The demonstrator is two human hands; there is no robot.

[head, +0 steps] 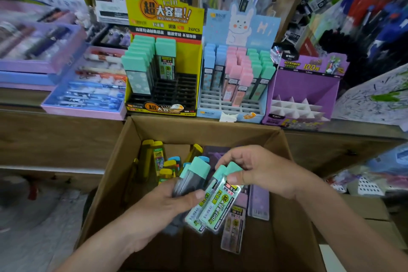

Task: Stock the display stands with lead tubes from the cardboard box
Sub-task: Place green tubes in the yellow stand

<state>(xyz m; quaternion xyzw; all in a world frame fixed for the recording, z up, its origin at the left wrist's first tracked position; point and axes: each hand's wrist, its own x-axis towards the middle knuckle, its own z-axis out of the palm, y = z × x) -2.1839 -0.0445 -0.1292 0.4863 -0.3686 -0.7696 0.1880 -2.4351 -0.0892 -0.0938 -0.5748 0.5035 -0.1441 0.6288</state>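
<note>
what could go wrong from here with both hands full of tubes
1. The right hand pinches several green-capped tubes near their caps only. The loose lower ends fan out, so one may slip back into the cardboard box.
2. The yellow stand and the blue stand both hold green-capped tubes, so these could land in the wrong one.

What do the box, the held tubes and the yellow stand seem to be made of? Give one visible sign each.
The box looks like brown matte cardboard, with creased flaps. The tubes look like clear glossy plastic: dark leads show through and glare sits on one. Their mint caps are opaque, likely plastic. The yellow stand is probably printed card. Its black slotted insert looks like moulded plastic.
</note>
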